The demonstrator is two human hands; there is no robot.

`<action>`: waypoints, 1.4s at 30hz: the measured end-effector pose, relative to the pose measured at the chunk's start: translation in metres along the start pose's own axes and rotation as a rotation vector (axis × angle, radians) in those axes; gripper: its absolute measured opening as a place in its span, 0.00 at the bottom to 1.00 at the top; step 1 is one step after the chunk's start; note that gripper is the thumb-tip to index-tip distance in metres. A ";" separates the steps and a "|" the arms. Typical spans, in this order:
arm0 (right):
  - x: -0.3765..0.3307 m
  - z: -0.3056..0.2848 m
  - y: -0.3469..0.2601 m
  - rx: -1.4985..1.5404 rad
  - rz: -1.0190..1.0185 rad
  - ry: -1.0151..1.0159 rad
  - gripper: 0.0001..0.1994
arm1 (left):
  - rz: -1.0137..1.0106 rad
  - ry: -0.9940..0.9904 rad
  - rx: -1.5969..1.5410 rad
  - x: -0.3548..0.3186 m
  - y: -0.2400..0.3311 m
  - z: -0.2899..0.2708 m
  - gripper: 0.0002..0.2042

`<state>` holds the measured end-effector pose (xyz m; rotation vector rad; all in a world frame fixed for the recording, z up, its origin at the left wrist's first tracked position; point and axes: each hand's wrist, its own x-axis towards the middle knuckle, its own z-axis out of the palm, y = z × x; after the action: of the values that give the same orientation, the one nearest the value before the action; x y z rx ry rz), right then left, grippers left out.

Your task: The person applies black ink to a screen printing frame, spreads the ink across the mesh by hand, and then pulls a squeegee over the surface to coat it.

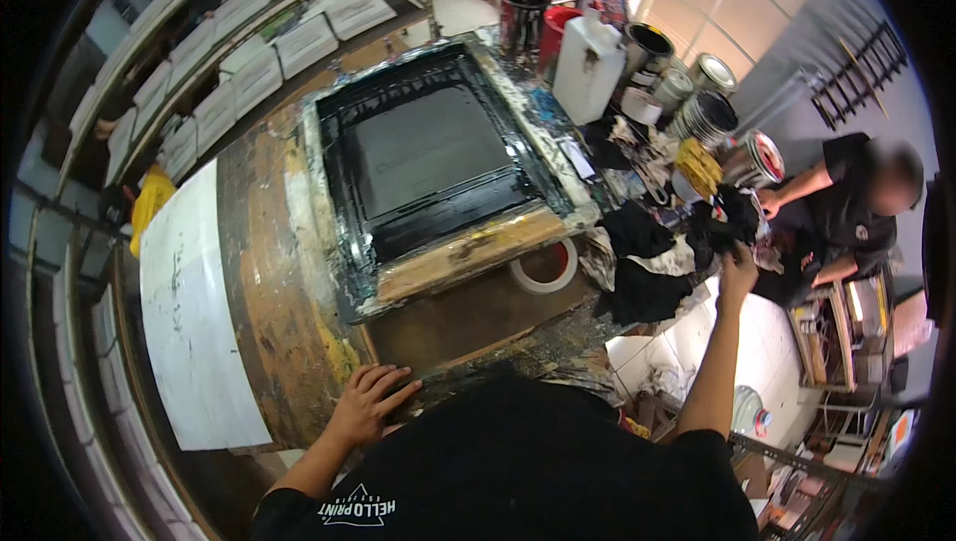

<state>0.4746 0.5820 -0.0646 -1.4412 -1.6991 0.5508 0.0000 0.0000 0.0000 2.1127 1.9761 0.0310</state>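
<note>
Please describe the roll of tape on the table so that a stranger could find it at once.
Start at the large black-inked printing screen in its wooden frame on the paint-stained worktable. Just beyond the frame's near right corner, before the heap of black rags, lies a white ring of tape. It is the only flat, open ring there.

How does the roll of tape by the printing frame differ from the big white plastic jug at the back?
The flat white ring of tape lies on its side, low and open through its middle; the tall white rectangular plastic jug stands upright, closed and boxy. The tape sits beside the black-inked wooden screen frame; the jug stands farther back among round metal paint cans. Both are white.
</note>
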 end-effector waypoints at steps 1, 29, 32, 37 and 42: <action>0.008 -0.024 -0.013 0.070 -0.018 0.115 0.18 | -0.006 0.019 -0.047 0.007 0.012 0.004 0.41; -0.037 0.226 -0.363 -0.165 -0.841 -0.284 0.20 | -0.261 0.302 -0.243 0.000 0.035 0.005 0.26; 0.008 0.225 -0.347 -0.030 -0.670 0.244 0.38 | -0.393 0.457 -0.387 -0.002 0.030 0.016 0.26; 0.085 0.275 -0.311 -0.046 -0.264 0.197 0.41 | -0.456 0.443 -0.341 0.008 0.034 0.004 0.29; 0.100 0.265 -0.306 0.393 -0.426 0.223 0.37 | -0.452 0.434 -0.304 0.009 0.031 0.006 0.33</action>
<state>0.0788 0.6477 0.0495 -0.7995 -1.5519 0.4366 0.0318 0.0061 -0.0012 1.5236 2.4562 0.7086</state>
